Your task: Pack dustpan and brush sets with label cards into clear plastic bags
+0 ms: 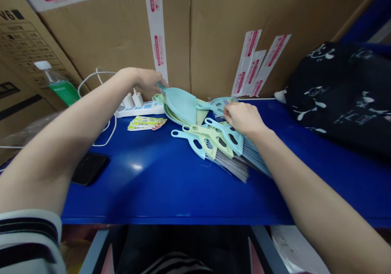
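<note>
At the back of the blue table, my left hand (149,79) is closed round the handle end of a light blue dustpan (181,102). This dustpan lies tilted on top of other dustpans in blue and pale green. My right hand (242,117) is closed at a light blue hand brush (210,105) behind the others; its fingers partly hide that brush. Just in front of my right hand, several blue and pale green hand brushes (210,137) lie overlapped, handles to the left and grey bristles (233,166) to the right.
A white power strip (142,109) with plugs and cables stands back left, near paper labels (146,123). A black phone (89,169) and a green-labelled bottle (58,84) are at left. Cardboard boxes (122,37) wall the back. A black patterned cloth bag (339,98) sits right.
</note>
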`<state>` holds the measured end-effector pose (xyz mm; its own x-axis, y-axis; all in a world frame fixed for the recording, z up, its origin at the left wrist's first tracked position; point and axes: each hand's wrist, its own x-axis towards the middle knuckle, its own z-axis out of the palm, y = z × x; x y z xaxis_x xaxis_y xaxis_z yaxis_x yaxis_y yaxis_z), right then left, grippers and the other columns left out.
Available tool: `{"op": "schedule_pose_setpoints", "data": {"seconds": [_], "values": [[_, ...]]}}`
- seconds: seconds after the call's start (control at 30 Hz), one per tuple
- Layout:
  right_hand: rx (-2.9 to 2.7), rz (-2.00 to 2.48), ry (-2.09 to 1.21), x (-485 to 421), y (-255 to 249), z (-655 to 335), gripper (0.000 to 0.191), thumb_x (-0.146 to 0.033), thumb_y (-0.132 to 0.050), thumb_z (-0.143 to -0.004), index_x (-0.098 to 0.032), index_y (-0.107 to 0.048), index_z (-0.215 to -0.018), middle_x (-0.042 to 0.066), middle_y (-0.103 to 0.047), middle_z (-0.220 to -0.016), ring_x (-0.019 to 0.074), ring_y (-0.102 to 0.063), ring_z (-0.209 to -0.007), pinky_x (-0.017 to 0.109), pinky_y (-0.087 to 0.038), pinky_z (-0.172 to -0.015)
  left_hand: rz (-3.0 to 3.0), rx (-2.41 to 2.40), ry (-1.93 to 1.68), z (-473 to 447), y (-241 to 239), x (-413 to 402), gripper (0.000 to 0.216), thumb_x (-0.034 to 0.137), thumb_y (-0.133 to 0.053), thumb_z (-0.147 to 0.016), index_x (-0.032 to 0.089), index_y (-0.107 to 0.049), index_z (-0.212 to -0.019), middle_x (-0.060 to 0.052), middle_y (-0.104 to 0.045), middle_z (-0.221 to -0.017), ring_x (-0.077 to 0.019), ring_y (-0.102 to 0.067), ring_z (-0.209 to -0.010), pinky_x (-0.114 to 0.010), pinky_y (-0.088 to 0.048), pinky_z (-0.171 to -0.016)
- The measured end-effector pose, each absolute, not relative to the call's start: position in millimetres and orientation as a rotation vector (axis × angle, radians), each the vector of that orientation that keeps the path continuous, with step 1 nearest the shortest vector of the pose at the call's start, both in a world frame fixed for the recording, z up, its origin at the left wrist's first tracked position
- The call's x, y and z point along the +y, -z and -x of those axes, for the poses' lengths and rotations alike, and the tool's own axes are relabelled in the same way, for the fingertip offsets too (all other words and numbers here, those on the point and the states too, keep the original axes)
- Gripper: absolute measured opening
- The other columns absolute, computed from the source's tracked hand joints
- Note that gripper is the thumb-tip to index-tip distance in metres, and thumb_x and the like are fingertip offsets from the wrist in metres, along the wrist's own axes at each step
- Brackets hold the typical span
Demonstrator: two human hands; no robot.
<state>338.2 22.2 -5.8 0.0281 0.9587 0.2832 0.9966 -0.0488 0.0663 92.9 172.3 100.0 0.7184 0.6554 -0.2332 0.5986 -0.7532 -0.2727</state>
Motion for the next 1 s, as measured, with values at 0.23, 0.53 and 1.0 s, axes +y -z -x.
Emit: {"op": "schedule_pose_setpoints", "data": {"seconds": [0.23,0.53,1.0], "values": [[-1.924,2.175,0.393,17,4,-336,0.024,-0.014,-0.045,-0.087,-0.013,-0.066,-0.097,0.02,-0.068,-0.103,0.0323,-0.065,-0.093,0.034,-0.044,-0.064,2.723,-0.995,-0.409,-118,-70,172,0.049,0.033,-0.036,-0.09,0.027,-0.047,-0.138,-0.005,-0.059,-0.121,-0.0225,-0.053,-0.113,-0.03,-0.038,-0.098],[-1.824,2.133,0.363,19,9,-339,0.02,-0.017,-0.046,-0.086,-0.016,-0.065,-0.091,0.019,-0.068,-0.102,0.0324,-0.065,-0.089,0.037,-0.047,-0.066,2.774,-0.917,-0.257,-141,-50,182,0.053,0.027,-0.036,-0.086,0.024,-0.046,-0.138,-0.007,-0.055,-0.131,-0.0261,-0.045,-0.124,-0.036,-0.034,-0.105],[-1.825,2.094,0.355,20,13,-341,0.021,-0.019,-0.045,-0.085,-0.018,-0.065,-0.09,0.018,-0.068,-0.099,0.0325,-0.065,-0.087,0.037,-0.046,-0.063,2.763,-0.942,-0.399,-144,-48,198,0.056,0.027,-0.052,-0.076,0.022,-0.05,-0.132,-0.008,-0.059,-0.13,-0.027,-0.047,-0.123,-0.038,-0.037,-0.102]]}}
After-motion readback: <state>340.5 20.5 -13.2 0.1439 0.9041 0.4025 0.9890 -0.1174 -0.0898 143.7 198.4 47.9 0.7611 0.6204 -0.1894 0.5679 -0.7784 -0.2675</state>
